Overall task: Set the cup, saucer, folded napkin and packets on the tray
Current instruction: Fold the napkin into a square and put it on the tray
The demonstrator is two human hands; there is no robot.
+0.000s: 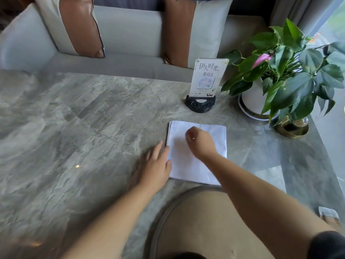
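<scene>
A white folded napkin (188,165) lies flat on the grey marble table (74,128), just beyond a round tan tray (196,221) with a grey rim at the near edge. My right hand (200,142) rests curled over the middle of the napkin, knuckles up. My left hand (155,165) lies open on the table with its fingertips touching the napkin's left edge. At the far right near edge, a packet (329,214) is partly visible. No cup or saucer is in view.
A table sign in a black base (204,85) stands behind the napkin. A potted plant (276,75) in a white pot and a small gold dish (292,128) sit at the right. A cushioned sofa (121,38) runs along the far side.
</scene>
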